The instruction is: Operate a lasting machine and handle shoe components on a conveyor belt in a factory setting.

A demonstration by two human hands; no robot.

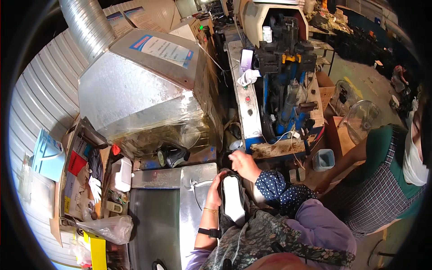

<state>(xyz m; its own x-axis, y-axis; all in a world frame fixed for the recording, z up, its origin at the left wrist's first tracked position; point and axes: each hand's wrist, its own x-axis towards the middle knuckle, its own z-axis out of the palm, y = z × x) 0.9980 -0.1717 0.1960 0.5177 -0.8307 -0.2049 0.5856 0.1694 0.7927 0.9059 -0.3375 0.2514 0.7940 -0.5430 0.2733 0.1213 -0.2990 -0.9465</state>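
A dark shoe [234, 200] with a white, sole-shaped face turned up lies close against my body at the front. Along its left side rests my left hand [213, 193], closed on it with the fingers toward its far end. My right hand [245, 165] is raised just beyond and right of that far end, its fingers curled together. Whatever those fingers may hold is hidden. A patterned apron [261, 238] and a dotted sleeve cover [283, 189] are on me.
Left of me is a dark conveyor belt [155, 225] below a metal hood [139, 81]. A black machine with blue parts [288, 90] stands ahead. At right are a light-blue bin [323, 159], a floor fan [362, 119] and a person in a checked apron [382, 180].
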